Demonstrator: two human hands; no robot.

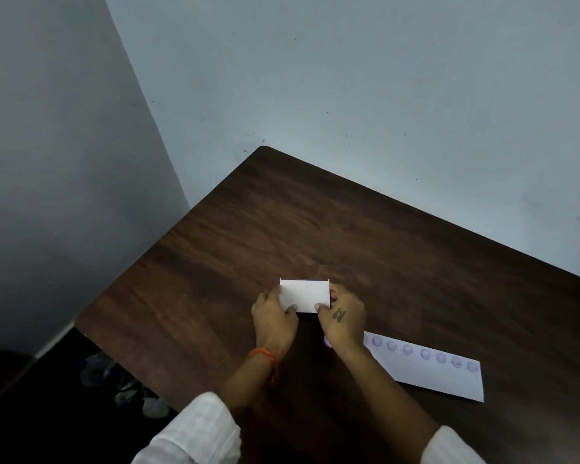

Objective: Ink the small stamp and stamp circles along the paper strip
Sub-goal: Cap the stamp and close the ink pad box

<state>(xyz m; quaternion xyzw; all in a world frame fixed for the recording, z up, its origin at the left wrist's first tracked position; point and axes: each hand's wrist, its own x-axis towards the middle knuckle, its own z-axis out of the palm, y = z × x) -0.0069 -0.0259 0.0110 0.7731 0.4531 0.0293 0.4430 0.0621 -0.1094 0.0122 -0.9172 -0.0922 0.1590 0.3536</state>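
Observation:
A small white rectangular box [304, 294], likely the ink pad case, rests on the dark wooden table [315, 229]. My left hand [275, 318] grips its left end and my right hand [342, 318] grips its right end. A small purple object [327, 342], perhaps the stamp, peeks out under my right wrist. The white paper strip [429, 370] lies to the right, bearing a row of several purple stamped circles along its far edge.
Grey walls meet in a corner behind the table's far rounded corner [263, 148]. The table's left edge drops to a dark floor with some pale clutter [124, 386].

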